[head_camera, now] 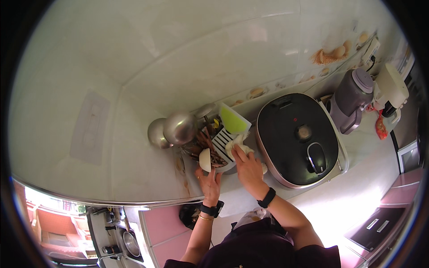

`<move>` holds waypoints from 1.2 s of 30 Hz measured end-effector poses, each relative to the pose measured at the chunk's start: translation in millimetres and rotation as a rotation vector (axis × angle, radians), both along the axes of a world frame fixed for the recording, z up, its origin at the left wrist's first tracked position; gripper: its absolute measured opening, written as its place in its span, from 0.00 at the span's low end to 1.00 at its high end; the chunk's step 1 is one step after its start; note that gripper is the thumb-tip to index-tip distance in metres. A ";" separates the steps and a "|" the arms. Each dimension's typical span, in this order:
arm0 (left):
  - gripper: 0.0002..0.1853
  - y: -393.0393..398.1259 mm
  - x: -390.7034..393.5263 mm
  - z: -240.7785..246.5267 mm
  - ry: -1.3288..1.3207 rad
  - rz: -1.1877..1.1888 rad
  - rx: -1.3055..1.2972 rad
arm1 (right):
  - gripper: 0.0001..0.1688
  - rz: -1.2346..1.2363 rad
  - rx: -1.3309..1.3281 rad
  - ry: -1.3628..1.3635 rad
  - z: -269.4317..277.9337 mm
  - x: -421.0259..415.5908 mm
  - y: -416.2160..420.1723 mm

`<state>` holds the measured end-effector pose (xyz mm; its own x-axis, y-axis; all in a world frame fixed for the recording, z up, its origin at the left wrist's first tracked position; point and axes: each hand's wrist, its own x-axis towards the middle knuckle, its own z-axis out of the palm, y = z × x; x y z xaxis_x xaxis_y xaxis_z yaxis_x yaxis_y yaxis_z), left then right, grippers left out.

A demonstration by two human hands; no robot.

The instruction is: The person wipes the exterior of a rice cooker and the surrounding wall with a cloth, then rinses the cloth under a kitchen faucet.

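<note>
A utensil holder [222,144] with a slotted side leans on the counter near the wall, packed with wooden chopsticks [205,140], a white ladle or spoon head [205,160] and other utensils. My left hand [209,187] grips its near end, fingertips beside the white head. My right hand [248,166] holds a crumpled off-white cloth [238,148] against the holder's right side. Two round metal ladle bowls [181,128] stick out at the left. A green-and-white board or blade [234,120] stands at the back of the holder.
Close on the right sits a large black-lidded electric cooker [295,134]. Beyond it are a grey-purple jug [352,97], a cream appliance [390,83] and a red bag [381,126]. A tiled wall [201,67] rises behind. A sink area with a metal pan [131,244] lies lower left.
</note>
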<state>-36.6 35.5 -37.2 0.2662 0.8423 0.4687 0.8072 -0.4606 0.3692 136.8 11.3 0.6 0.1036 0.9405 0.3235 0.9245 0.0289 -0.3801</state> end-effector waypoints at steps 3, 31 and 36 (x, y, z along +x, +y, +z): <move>0.25 -0.7 -1.6 -4.4 -0.040 -0.012 0.021 | 0.30 0.047 0.012 0.033 -1.9 4.4 -21.5; 0.20 7.9 -10.1 -0.4 -0.116 -0.042 -0.017 | 0.13 0.236 0.081 -0.207 18.7 12.0 37.8; 0.20 3.6 -6.5 9.6 -0.093 0.002 -0.037 | 0.11 0.227 0.100 -0.109 16.5 -3.1 80.2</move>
